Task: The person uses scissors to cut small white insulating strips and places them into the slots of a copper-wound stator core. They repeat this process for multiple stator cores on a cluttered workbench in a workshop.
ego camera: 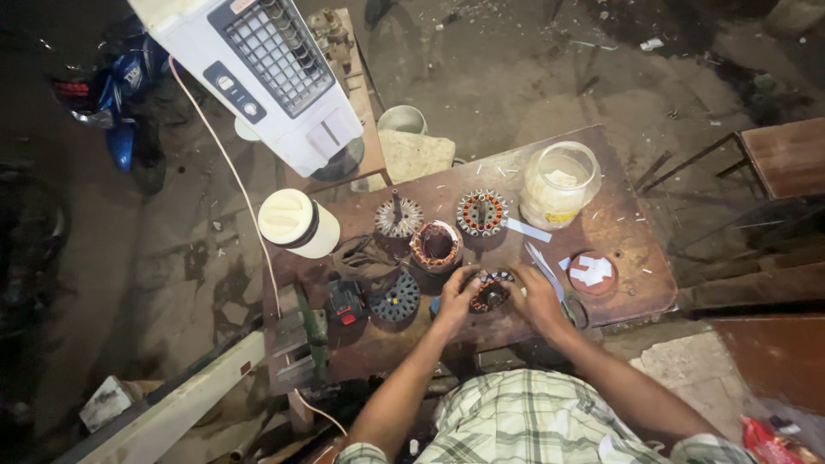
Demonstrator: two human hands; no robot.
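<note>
Dusty, littered ground surrounds a worn brown wooden table [632, 258] that carries the parts at arm's reach of the seated person. Both hands close around 1 small round motor stator with copper-coloured windings [491, 292], which sits at the near edge of the table, right in front of the body; holding it from 2 sides probably keeps it steady and lets it be turned. The left hand [455, 299] cups its left side with fingers curled over the rim, the right hand [537, 296] grips the right side, and both forearms run in from the bottom of the view, elbows apart, wrists bent slightly inward. Just beyond lie a copper-wound stator ring [436, 245], a second round stator with an orange core [482, 212], a grey toothed rotor on a shaft [399, 217] and a dark perforated disc [395, 299], spread out side by side. A clear plastic jar [560, 184] stands further back, a white cylindrical container [298, 222] lies at the left edge.
</note>
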